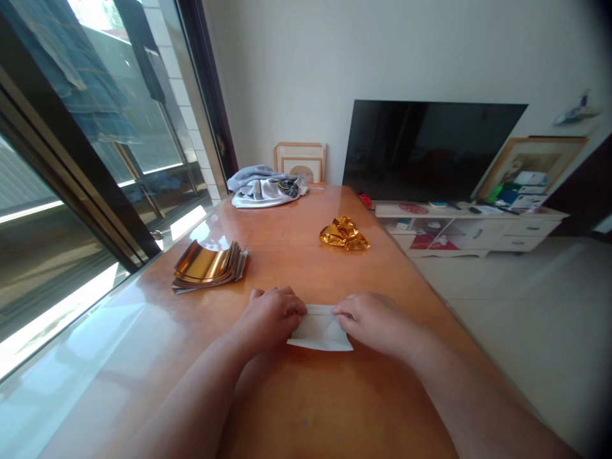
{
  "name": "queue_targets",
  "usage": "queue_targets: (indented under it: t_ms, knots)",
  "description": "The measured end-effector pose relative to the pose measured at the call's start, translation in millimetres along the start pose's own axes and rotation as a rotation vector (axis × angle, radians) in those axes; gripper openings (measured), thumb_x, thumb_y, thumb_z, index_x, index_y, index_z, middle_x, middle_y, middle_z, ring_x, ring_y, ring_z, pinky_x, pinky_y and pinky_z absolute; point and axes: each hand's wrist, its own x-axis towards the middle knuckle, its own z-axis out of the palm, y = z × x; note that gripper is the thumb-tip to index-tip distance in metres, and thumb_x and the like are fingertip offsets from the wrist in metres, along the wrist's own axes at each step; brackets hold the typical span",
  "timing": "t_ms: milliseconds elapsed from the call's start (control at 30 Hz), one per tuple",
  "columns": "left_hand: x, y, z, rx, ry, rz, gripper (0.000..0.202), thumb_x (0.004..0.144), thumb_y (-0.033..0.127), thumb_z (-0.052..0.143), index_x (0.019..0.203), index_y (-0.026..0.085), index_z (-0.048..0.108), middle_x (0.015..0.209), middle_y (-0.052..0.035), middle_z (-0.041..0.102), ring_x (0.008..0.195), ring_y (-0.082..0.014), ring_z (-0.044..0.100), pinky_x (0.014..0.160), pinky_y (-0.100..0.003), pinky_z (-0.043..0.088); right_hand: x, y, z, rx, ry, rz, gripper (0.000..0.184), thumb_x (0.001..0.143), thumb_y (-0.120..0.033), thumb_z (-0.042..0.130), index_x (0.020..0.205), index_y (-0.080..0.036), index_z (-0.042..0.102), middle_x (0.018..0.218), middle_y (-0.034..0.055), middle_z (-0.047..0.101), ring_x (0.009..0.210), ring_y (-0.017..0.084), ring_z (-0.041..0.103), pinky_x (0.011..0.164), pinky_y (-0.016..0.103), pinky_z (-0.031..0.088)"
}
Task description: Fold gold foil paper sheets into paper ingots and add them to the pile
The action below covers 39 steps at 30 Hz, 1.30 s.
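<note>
On the wooden table, left hand and right hand seemingly pinch opposite edges of folded paper.

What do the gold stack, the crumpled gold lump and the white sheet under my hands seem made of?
The curled stack looks like foil-backed paper: mirror-gold face, pale edges. The crumpled lump seems the same foil, creases glinting. The white sheet looks like matte paper, no shine showing.

a folded white sheet lies flat on the wooden tabletop
</note>
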Motion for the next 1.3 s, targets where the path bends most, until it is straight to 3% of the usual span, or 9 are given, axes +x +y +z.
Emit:
queue_targets:
  t_ms: [300, 467, 567, 633, 733, 867, 1033, 1233, 1300]
  knots:
    - [-3, -8, -4.0, -0.077, -0.072, 0.014, 0.035, 0.079, 0.018, 0.054, 0.101, 0.035, 0.075, 0.110, 0.0033, 0.069, 0.104, -0.0211, 0.061, 0.089, -0.035, 0.036, 0, 7, 1, 0.086, 0.004, 0.028, 0.021, 0.089, -0.029, 0.057, 0.083, -0.028, 0.078, 0.080, 0.0037, 0.075, 0.078, 0.021, 0.065, 0.069, 0.027, 0.038]
    - [-6, -13, -4.1, -0.107, -0.085, 0.033, 0.040, 0.080, 0.015, 0.051, 0.103, 0.037, 0.075, 0.111, 0.0042, 0.069, 0.106, -0.0207, 0.061, 0.089, -0.033, 0.039, -1, 6, -8, 0.177, 0.036, 0.045, 0.036, 0.093, -0.044, 0.052, 0.076, -0.020, 0.074, 0.080, 0.0058, 0.071, 0.074, 0.018, 0.061, 0.066, 0.026, 0.039]
    - [-9, -13, -5.2, -0.093, -0.081, 0.034, 0.039, 0.082, 0.018, 0.051, 0.106, 0.037, 0.075, 0.113, 0.0035, 0.068, 0.106, -0.0219, 0.060, 0.091, -0.035, 0.038, -6, 2, -19, 0.400, -0.085, -0.103, 0.041, 0.091, -0.056, 0.054, 0.094, -0.021, 0.075, 0.093, 0.0051, 0.071, 0.080, 0.019, 0.063, 0.069, 0.025, 0.044]
    - [-10, -12, -7.5, -0.086, -0.088, 0.040, 0.037, 0.086, 0.021, 0.050, 0.108, 0.037, 0.074, 0.115, 0.0023, 0.068, 0.106, -0.0228, 0.059, 0.091, -0.036, 0.037, -11, -1, -26, 0.453, -0.214, -0.230, 0.051, 0.079, -0.061, 0.069, 0.114, -0.025, 0.072, 0.105, 0.0045, 0.069, 0.090, 0.021, 0.063, 0.076, 0.027, 0.046]
    - [-10, -8, -12.7, -0.101, -0.110, 0.044, 0.032, 0.094, 0.032, 0.044, 0.106, 0.034, 0.074, 0.116, 0.0007, 0.068, 0.106, -0.0238, 0.059, 0.091, -0.037, 0.036, -15, -3, -26, 0.401, -0.245, -0.273, 0.056, 0.067, -0.054, 0.082, 0.115, -0.027, 0.071, 0.104, 0.0034, 0.068, 0.093, 0.022, 0.061, 0.081, 0.029, 0.046]
    - [-11, -1, -19.9, -0.168, -0.114, -0.048, 0.049, 0.101, 0.051, 0.029, 0.098, 0.028, 0.071, 0.109, -0.0009, 0.069, 0.105, -0.0241, 0.059, 0.093, -0.038, 0.037, -8, -2, -14, 0.450, -0.156, -0.159, 0.016, 0.084, -0.035, 0.065, 0.090, -0.021, 0.072, 0.087, 0.0016, 0.069, 0.080, 0.018, 0.061, 0.071, 0.026, 0.045]
    - [-11, 5, -22.1, -0.196, -0.087, -0.111, 0.060, 0.100, 0.061, 0.020, 0.092, 0.024, 0.067, 0.095, -0.0020, 0.068, 0.097, -0.0231, 0.061, 0.091, -0.039, 0.039, 6, 7, 4, 0.614, -0.077, 0.030, 0.019, 0.088, -0.032, 0.059, 0.095, -0.018, 0.069, 0.081, 0.0010, 0.069, 0.070, 0.014, 0.060, 0.062, 0.023, 0.043]
    - [-6, 1, -11.0, -0.096, -0.094, -0.006, 0.021, 0.089, 0.038, 0.055, 0.096, 0.028, 0.072, 0.104, -0.0021, 0.067, 0.094, -0.0213, 0.062, 0.077, -0.030, 0.042, 14, 14, 25, 0.544, 0.028, 0.129, 0.016, 0.086, -0.033, 0.062, 0.091, -0.018, 0.067, 0.077, 0.0004, 0.069, 0.066, 0.013, 0.059, 0.056, 0.022, 0.037]
    - [-5, 0, -7.7, -0.089, -0.086, -0.014, 0.019, 0.082, 0.030, 0.059, 0.097, 0.028, 0.071, 0.104, -0.0016, 0.067, 0.095, -0.0214, 0.062, 0.077, -0.030, 0.042, 16, 16, 29, 0.483, 0.027, 0.160, 0.015, 0.085, -0.033, 0.063, 0.091, -0.020, 0.066, 0.076, -0.0010, 0.069, 0.064, 0.012, 0.058, 0.055, 0.022, 0.034]
